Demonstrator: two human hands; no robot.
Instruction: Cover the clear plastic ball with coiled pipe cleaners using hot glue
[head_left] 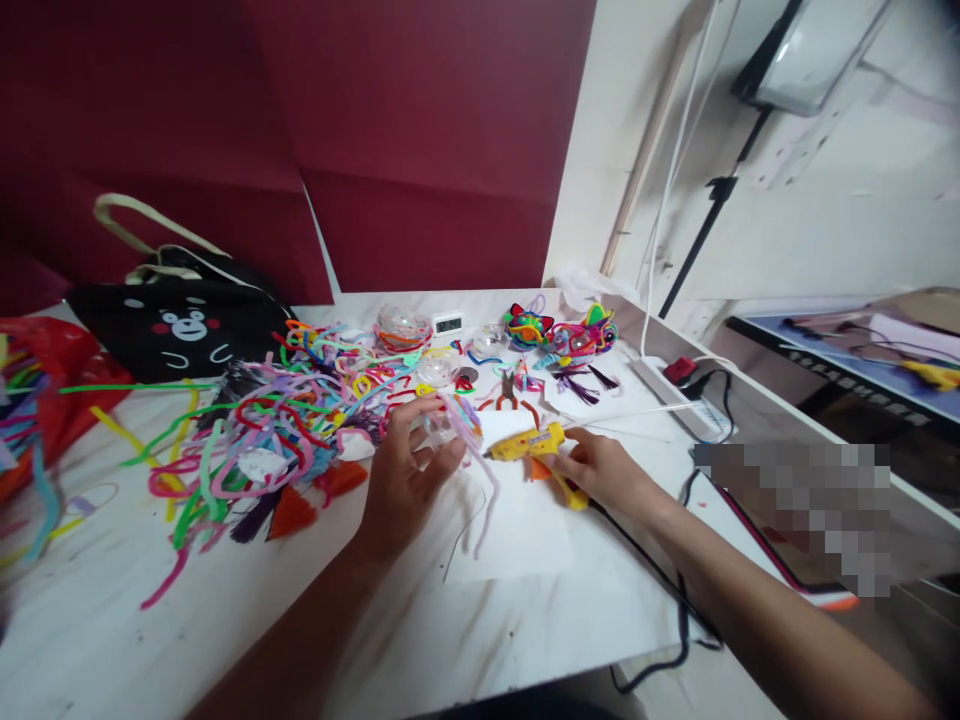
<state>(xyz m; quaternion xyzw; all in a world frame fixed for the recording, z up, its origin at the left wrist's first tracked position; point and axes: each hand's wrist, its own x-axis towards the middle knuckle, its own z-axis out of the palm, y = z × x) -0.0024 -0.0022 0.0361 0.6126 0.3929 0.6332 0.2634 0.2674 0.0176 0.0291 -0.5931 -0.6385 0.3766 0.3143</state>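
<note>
My left hand [405, 480] is curled around a clear plastic piece, perhaps a small ball, with pale purple pipe cleaners [466, 425] on it. One strand hangs down towards a white sheet of paper [525, 540]. From the right, my right hand [611, 470] grips a yellow hot glue gun [529, 442]. Its nozzle points left, close to the pipe cleaners; I cannot tell whether they touch. A black cord trails from the gun's handle. Just beyond it lie orange-handled pliers [510, 392]. My left fingers partly hide the clear piece.
A tangled heap of colourful pipe cleaners [255, 440] spreads at left, before a black bag [187, 325]. Finished-looking pipe-cleaner balls [529, 325], clear plastic pieces [439, 367] and a small digital clock [448, 325] stand behind. A power strip [679, 395] lies along the right edge.
</note>
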